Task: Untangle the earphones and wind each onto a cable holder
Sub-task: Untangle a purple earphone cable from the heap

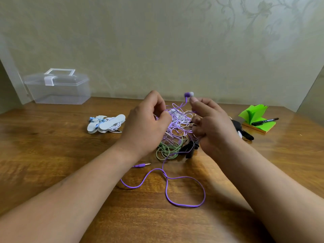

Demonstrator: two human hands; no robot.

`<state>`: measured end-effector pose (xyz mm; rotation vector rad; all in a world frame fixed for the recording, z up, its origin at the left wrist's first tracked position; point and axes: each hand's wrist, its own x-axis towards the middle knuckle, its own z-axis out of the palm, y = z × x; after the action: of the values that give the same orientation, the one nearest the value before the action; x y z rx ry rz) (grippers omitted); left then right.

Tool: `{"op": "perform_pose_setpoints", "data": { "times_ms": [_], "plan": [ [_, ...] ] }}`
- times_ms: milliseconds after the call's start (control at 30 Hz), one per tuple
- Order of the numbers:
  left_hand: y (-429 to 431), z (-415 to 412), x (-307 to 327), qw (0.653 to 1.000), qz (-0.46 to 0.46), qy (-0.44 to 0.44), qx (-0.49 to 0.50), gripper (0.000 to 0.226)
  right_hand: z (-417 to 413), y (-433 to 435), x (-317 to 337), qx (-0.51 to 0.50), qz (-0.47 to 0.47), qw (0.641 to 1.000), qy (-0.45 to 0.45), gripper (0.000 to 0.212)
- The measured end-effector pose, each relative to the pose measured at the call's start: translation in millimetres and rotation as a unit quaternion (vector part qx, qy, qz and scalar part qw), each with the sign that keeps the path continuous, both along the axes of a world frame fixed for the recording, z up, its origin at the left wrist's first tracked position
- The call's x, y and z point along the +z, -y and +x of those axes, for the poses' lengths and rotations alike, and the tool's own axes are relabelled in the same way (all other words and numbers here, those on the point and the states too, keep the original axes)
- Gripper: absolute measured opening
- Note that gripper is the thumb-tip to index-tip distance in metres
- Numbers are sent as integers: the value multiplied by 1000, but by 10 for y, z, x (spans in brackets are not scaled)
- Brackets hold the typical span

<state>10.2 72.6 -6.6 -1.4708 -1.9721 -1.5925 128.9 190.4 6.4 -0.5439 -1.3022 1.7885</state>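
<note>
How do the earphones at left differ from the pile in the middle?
The left earphones are wound on pale holders; the pile is a loose tangle. The left earphones are white and blue; the pile is purple, green, white and black. The left earphones lie untouched; the left hand and right hand pinch strands of the pile. Both lie on the table.

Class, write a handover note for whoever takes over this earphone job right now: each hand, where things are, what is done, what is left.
Left grip: pinches strands at the top of the tangle.
Right grip: pinches the purple cable just below its earbud, raised above the tangle.
The plug and a long purple loop lie free on the table.
Done: sets wound on white holders, left of the tangle.
Left: free and wind the purple set, then the green cable and the rest.
</note>
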Motion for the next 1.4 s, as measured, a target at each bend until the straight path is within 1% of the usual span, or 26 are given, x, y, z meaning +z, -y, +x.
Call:
{"op": "perform_pose_setpoints", "data": {
  "times_ms": [67, 167, 200, 267, 333, 400, 500, 600, 667, 733, 767, 800, 900, 967, 1000, 1100, 1167, 1233, 1300, 1400],
  "plan": [
    [-20, -45, 7, 999, -12, 51, -13, 11, 30, -73, 49, 0, -23, 1000, -16, 14],
    [-15, -114, 80, 981, 16, 185, -58, 8, 102, -174, 177, -4, -3, 999, -53, 3],
    [-3, -122, 115, 969, 35, 233, -76, 7, 132, -207, 223, -2, 4, 998, -68, 3],
    [26, -115, 167, 943, 68, 310, -96, 14, 215, -274, 310, 12, 8, 995, -98, 12],
    [54, -102, 202, 931, 88, 340, -98, 20, 295, -310, 379, 43, 6, 991, -123, 15],
    [66, -110, 211, 937, 94, 326, -82, 25, 342, -284, 426, 89, 11, 987, -136, 15],
    [60, -101, 189, 963, 63, 257, -47, 24, 366, -179, 461, 170, 49, 974, -143, 15],
    [100, -58, 223, 975, 32, 216, -45, 31, 385, -47, 492, 268, 105, 943, -165, 17],
    [165, -1, 290, 985, 12, 154, -78, 34, 390, 37, 500, 315, 133, 923, -177, 18],
    [230, 114, 352, 982, -19, 113, -151, 44, 382, 86, 500, 336, 144, 913, -183, 19],
    [254, 177, 369, 976, -40, 109, -185, 48, 378, 92, 496, 336, 144, 913, -183, 18],
    [274, 215, 376, 969, -62, 109, -215, 49, 373, 82, 493, 330, 142, 915, -182, 18],
    [296, 259, 362, 940, -125, 136, -286, 33, 370, 11, 493, 295, 131, 931, -171, 19],
    [288, 242, 342, 925, -138, 177, -306, 35, 372, -32, 487, 264, 128, 944, -155, 17],
    [273, 226, 320, 920, -134, 193, -312, 32, 370, -47, 481, 250, 127, 949, -146, 16],
    [247, 213, 311, 915, -106, 227, -317, 12, 357, -63, 465, 234, 117, 956, -130, 15],
    [208, 128, 299, 922, -90, 210, -312, 17, 350, -91, 456, 219, 104, 963, -120, 14],
    [187, 35, 314, 933, -52, 196, -296, 20, 344, -134, 443, 188, 90, 972, -108, 13],
    [180, -42, 331, 938, -16, 211, -273, 22, 343, -183, 418, 152, 83, 980, -93, 12],
    [185, -102, 364, 924, 39, 273, -265, 28, 329, -241, 376, 107, 111, 987, -41, 9]
  ]
}}
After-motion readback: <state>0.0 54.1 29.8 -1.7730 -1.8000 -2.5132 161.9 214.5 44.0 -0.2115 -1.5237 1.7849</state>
